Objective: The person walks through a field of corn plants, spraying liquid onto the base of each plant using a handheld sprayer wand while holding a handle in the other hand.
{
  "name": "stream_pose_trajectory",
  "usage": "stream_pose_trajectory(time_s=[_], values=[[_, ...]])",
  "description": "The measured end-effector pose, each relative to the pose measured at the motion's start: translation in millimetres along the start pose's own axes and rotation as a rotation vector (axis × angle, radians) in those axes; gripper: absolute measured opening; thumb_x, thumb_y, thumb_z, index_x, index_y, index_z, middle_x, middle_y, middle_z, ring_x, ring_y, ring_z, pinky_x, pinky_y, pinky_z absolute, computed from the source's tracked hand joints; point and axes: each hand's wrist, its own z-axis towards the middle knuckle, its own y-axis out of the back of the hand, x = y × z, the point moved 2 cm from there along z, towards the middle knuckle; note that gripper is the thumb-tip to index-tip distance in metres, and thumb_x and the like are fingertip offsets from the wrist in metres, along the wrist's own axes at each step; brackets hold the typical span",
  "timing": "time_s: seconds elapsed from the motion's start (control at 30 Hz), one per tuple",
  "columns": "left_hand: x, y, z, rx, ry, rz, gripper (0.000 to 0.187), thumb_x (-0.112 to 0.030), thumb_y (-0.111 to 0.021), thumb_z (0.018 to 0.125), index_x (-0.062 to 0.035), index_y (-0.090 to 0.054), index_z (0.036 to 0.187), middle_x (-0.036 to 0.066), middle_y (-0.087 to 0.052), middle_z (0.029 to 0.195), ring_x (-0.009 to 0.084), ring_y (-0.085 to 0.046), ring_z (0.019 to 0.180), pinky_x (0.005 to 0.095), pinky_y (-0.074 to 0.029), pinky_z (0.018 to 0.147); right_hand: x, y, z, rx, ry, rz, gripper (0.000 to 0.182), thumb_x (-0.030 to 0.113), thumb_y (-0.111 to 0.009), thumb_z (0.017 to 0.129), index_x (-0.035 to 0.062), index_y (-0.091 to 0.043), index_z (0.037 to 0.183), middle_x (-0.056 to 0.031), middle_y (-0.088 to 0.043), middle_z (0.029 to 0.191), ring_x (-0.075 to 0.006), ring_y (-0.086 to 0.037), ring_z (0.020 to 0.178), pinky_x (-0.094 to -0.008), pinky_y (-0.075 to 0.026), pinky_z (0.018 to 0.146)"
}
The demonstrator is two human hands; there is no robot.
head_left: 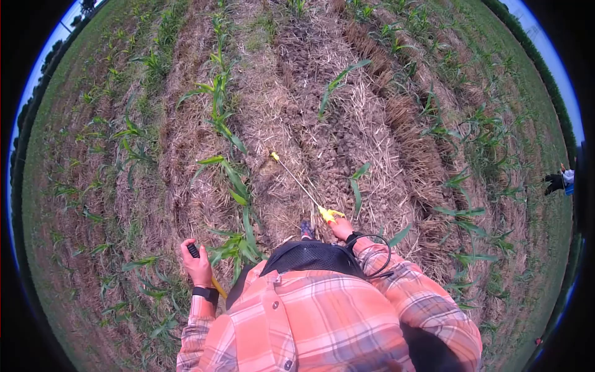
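Right hand point(341, 229) grips yellow-handled wand point(299, 184); left hand point(197, 267) clasps black grip point(193, 250); a leftward swing could snag leafy plants point(236, 181).

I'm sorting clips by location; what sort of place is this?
Probably a crop field: rows of young, corn-like plants, dry straw strewn over the soil, and a yellow-handled wand, perhaps a sprayer's, in the right hand.

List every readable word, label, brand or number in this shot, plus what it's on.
None readable.
Yellow handle: any marking is too small to read.
Black grip: same, too small.
Left wristband and right wristband: too small, no text legible.
Plaid shirt: no lettering shows.
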Motion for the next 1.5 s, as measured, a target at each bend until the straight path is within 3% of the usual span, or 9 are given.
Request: stream_pose_trajectory(time_s=[0.23,0.27,0.37,0.47,0.6,0.83,1.03,1.23,1.5], values=[[-34.2,-38.5,37.1,0.041,-0.01,-0.033,0.021,-0.003,-0.051,0.07,-0.0083,-0.043,0.089,-0.001,-0.036,0.058,0.0091,-0.032,0.048,0.024,-0.029,0.044,-49.9,69.5,47.3,-0.287,-0.23,0.147,0.033,0.03,-0.042,0.078,0.004,-0.047,0.059,-0.0046,-0.047,0.047,-0.0152,-0.041,0.032,-0.029,-0.032,0.03],[-35.1,-40.0,41.5,0.046,-0.006,-0.032,0.021,-0.003,-0.051,0.07,-0.0083,-0.043,0.089,-0.001,-0.036,0.058,0.0091,-0.032,0.048,0.024,-0.029,0.044,-46.7,81.7,37.9,-0.282,-0.31,0.458,0.03,0.027,-0.041,0.079,0.0047,-0.044,0.059,-0.0037,-0.043,0.045,-0.0153,-0.04,0.031,-0.0288,-0.03,0.028],[-31.2,-50.0,58.8,0.023,-0.003,0.023,0.02,-0.004,-0.051,0.07,-0.0082,-0.043,0.088,-0.002,-0.034,0.055,0.0091,-0.032,0.046,0.0246,-0.029,0.042,-67.3,100.1,57.1,-0.34,-0.31,0.633,0.027,0.024,-0.041,0.079,0.0049,-0.042,0.06,-0.0042,-0.042,0.044,-0.0161,-0.038,0.028,-0.0291,-0.029,0.025],[-32.9,-58.6,80.0,0.009,-0.113,0.015,0.02,-0.004,-0.052,0.07,-0.0076,-0.044,0.087,-0.001,-0.035,0.056,0.0095,-0.033,0.047,0.025,-0.029,0.043,-52.3,123.3,58.4,-0.514,-0.365,0.476,0.031,0.024,-0.04,0.079,0.004,-0.043,0.055,-0.0066,-0.041,0.04,-0.0178,-0.039,0.026,-0.0305,-0.03,0.025],[-41.5,-70.9,134.1,0.094,0.056,0.002,0.02,-0.003,-0.052,0.069,-0.0067,-0.044,0.087,0.001,-0.038,0.061,0.0098,-0.035,0.051,0.0248,-0.031,0.047,-26.7,125.8,83.0,-0.507,-0.464,0.491,0.034,0.026,-0.039,0.079,0.0033,-0.043,0.054,-0.0068,-0.04,0.039,-0.0186,-0.039,0.027,-0.0311,-0.03,0.025],[-38.2,-66.9,193.7,0.061,-0.001,-0.124,0.019,-0.003,-0.051,0.07,-0.0073,-0.043,0.087,0.0,-0.04,0.055,0.0088,-0.039,0.046,0.024,-0.033,0.044,82.6,96.3,114.5,-0.339,-0.397,0.395,0.029,0.025,-0.043,0.079,0.0026,-0.045,0.06,-0.0053,-0.044,0.044,-0.0165,-0.04,0.029,-0.0297,-0.031,0.028],[-30.7,-70.1,226.2,0.092,0.055,-0.104,0.019,-0.004,-0.051,0.07,-0.0086,-0.043,0.087,0.001,-0.04,0.053,0.01,-0.04,0.046,0.0246,-0.033,0.043,165.5,71.6,136.1,-0.168,0.054,-0.088,0.029,0.028,-0.044,0.078,0.0035,-0.049,0.064,-0.0034,-0.048,0.05,-0.0131,-0.044,0.037,-0.0276,-0.034,0.033],[-38.3,-73.7,250.6,0.057,0.037,-0.112,0.02,-0.004,-0.05,0.07,-0.0083,-0.042,0.088,0.001,-0.04,0.053,0.0105,-0.04,0.045,0.0252,-0.033,0.043,243.7,75.9,123.2,0.166,0.013,-0.024,0.027,0.031,-0.048,0.076,0.0048,-0.053,0.072,-0.0024,-0.052,0.055,-0.0114,-0.047,0.043,-0.0258,-0.037,0.039],[-63.9,-90.6,296.3,0.006,0.039,-0.094,0.019,-0.003,-0.05,0.071,-0.0078,-0.043,0.087,0.0,-0.039,0.054,0.0089,-0.038,0.045,0.0247,-0.032,0.042,260.1,86.4,196.3,0.164,0.177,-0.095,0.03,0.032,-0.047,0.076,0.0034,-0.054,0.07,-0.004,-0.053,0.056,-0.0137,-0.05,0.046,-0.0263,-0.038,0.043]])
